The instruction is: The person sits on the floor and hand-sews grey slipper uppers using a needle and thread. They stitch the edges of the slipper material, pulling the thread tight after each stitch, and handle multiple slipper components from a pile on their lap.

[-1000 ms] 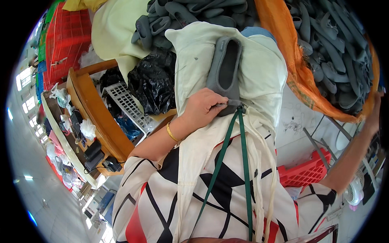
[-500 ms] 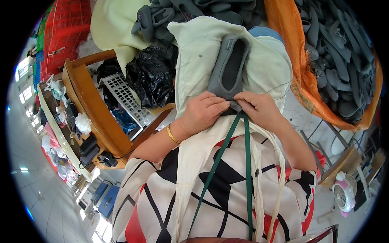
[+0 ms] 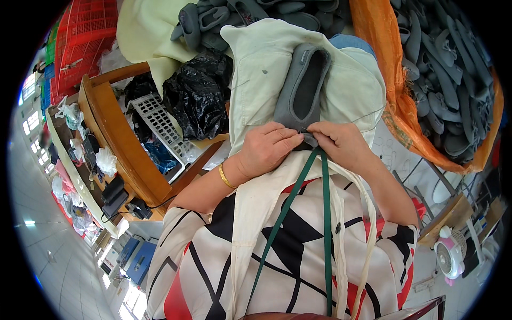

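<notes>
A grey fabric slip-on shoe [image 3: 288, 98] lies on the pale apron [image 3: 253, 104] over my lap, its toe pointing toward me. Fingers bent and pressed together, my left hand [image 3: 266, 148] grips the toe end. From the other side, my right hand [image 3: 342, 143] pinches at the same spot with thumb and forefinger. Between them shows a small grey strip [image 3: 310, 140], which looks like a bow or trim at the toe. Whether a needle or thread is in the fingers is too small to tell.
To the right stands an orange woven sack [image 3: 394, 80] full of grey shoes. More grey shoes [image 3: 213, 20] are heaped beyond my lap. On the left are a black plastic bag [image 3: 197, 93], a white plastic rack [image 3: 157, 125] and a wooden frame [image 3: 120, 138]. A fan [image 3: 447, 256] stands at right.
Both hands and the shoe keep almost the same place and grip. The surroundings have shifted slightly in the picture.
</notes>
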Action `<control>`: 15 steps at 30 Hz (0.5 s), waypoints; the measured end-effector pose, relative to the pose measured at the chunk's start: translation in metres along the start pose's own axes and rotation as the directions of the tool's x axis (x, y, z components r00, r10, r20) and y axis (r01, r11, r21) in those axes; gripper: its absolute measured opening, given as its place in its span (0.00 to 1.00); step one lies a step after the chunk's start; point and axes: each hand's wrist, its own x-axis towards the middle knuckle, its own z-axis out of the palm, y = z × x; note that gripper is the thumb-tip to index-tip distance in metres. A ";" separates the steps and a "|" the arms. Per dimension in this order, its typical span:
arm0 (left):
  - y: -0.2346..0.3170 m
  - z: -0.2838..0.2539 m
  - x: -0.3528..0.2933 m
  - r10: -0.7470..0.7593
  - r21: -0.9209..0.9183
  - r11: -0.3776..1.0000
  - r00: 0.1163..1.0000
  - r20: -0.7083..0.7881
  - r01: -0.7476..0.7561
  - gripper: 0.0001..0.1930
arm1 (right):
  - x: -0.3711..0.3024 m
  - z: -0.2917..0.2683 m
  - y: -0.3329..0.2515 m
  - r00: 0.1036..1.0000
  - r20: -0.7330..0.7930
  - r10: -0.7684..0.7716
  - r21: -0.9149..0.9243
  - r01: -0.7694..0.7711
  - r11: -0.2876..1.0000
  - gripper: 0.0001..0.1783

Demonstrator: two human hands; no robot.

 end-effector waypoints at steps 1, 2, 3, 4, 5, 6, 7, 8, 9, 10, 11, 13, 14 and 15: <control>0.000 0.000 0.000 0.001 -0.001 1.000 1.000 0.001 -0.001 0.16 | 0.000 0.000 0.000 1.000 0.006 0.005 -0.007 -0.005 1.000 0.10; 0.000 0.001 0.000 0.001 -0.001 1.000 1.000 0.001 -0.001 0.16 | 0.001 0.000 -0.001 1.000 0.011 0.000 -0.024 0.000 1.000 0.10; 0.000 0.001 -0.001 -0.001 -0.001 1.000 1.000 -0.003 0.001 0.16 | 0.003 0.000 0.000 1.000 0.017 -0.004 -0.042 0.005 0.999 0.10; -0.001 0.002 -0.001 -0.004 -0.001 1.000 1.000 -0.006 0.004 0.16 | 0.004 0.000 0.000 1.000 0.022 -0.008 -0.059 0.010 0.998 0.10; -0.001 0.002 -0.002 -0.006 -0.001 1.000 1.000 -0.009 0.006 0.16 | 0.004 0.001 0.000 1.000 0.020 -0.004 -0.041 0.004 0.999 0.09; -0.001 0.002 -0.003 -0.020 -0.011 1.000 1.000 -0.012 0.020 0.16 | 0.005 0.002 0.000 1.000 0.018 0.001 -0.022 -0.001 1.000 0.09; -0.001 0.003 -0.004 -0.033 -0.021 0.999 0.999 -0.015 0.033 0.16 | 0.006 0.003 0.000 1.000 0.016 0.006 -0.004 -0.006 1.000 0.09; -0.001 0.003 -0.005 -0.049 -0.029 0.998 0.999 -0.018 0.048 0.16 | 0.007 0.004 0.001 1.000 0.014 0.011 0.025 -0.012 1.000 0.09; -0.002 0.004 -0.007 -0.080 -0.067 0.995 0.996 -0.036 0.077 0.16 | 0.008 0.005 0.001 1.000 0.012 0.017 0.054 -0.017 0.998 0.08; -0.003 0.006 -0.008 -0.111 -0.106 0.989 0.992 -0.052 0.105 0.16 | 0.009 0.006 0.001 1.000 0.010 0.022 0.083 -0.023 0.996 0.08; -0.004 0.007 -0.008 -0.141 -0.145 0.981 0.988 -0.065 0.130 0.16 | 0.009 0.008 0.003 1.000 0.006 0.017 0.077 -0.018 0.997 0.08; -0.003 0.006 -0.010 -0.163 -0.163 0.975 0.985 -0.058 0.152 0.16 | 0.009 0.011 0.006 1.000 -0.001 0.008 0.065 -0.008 0.998 0.07; -0.003 0.007 -0.011 -0.176 -0.173 0.971 0.983 -0.056 0.164 0.15 | 0.009 0.012 0.006 1.000 -0.007 0.003 0.066 -0.003 0.998 0.07; -0.002 0.007 -0.012 -0.168 -0.151 0.976 0.984 -0.061 0.158 0.15 | 0.010 0.014 0.004 1.000 -0.012 -0.002 0.068 0.003 0.998 0.07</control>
